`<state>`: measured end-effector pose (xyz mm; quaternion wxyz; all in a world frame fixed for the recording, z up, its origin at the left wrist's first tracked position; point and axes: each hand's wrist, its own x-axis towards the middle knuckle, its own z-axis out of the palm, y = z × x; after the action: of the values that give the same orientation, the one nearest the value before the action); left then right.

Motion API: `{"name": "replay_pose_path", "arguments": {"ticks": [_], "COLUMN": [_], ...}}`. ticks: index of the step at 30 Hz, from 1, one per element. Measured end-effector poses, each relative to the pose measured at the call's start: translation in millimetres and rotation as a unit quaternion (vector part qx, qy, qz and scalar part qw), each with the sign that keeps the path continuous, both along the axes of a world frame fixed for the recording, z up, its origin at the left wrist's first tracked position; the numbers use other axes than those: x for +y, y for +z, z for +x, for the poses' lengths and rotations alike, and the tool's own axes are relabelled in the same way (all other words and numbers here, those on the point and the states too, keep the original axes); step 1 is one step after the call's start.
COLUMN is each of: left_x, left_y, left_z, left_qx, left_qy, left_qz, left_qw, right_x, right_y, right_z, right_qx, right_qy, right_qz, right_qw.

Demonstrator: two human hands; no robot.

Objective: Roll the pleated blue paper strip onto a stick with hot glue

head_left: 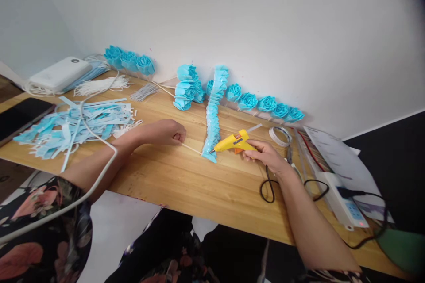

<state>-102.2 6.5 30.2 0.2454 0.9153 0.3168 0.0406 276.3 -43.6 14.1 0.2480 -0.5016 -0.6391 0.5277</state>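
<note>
My left hand [169, 132] is closed on a thin pale stick [191, 148], whose far end meets the lower end of a long pleated blue strip [214, 119]. Wrapped round the handle of a yellow glue gun [234, 141] is my right hand [264, 154]. The gun's nozzle points left and is at the strip's lower end; whether it touches cannot be told. Behind the strip's upper part stands a cluster of blue ruffled pieces [186, 88]. Several blue paper-like flowers [266, 104] lean along the wall on the right.
Blue and white scraps [83, 126] cover the left of the wooden table [186, 185], beside a dark phone [23, 117] and a white power bank [59, 74]. A white cable crosses my left forearm. Right are a tape roll [280, 136] and a power strip [345, 203]; the gun's black cord loops nearby.
</note>
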Motion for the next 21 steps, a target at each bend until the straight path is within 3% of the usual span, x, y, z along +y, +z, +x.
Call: {"name": "replay_pose_path", "arguments": {"ticks": [15, 21], "left_x": [-0.8, -0.2], "left_y": [1.0, -0.2], "left_z": [0.2, 0.0], "left_qx": [0.006, 0.001], "left_qy": [0.008, 0.001], "left_qz": [-0.003, -0.003], "left_qw": [1.0, 1.0], "right_x": [-0.3, -0.4], "right_y": [-2.4, -1.1], "right_z": [0.0, -0.9], "right_qx": [0.045, 0.017], "right_qy": [-0.071, -0.039], "right_qz": [-0.011, -0.001], "right_qw": [0.996, 0.999]}}
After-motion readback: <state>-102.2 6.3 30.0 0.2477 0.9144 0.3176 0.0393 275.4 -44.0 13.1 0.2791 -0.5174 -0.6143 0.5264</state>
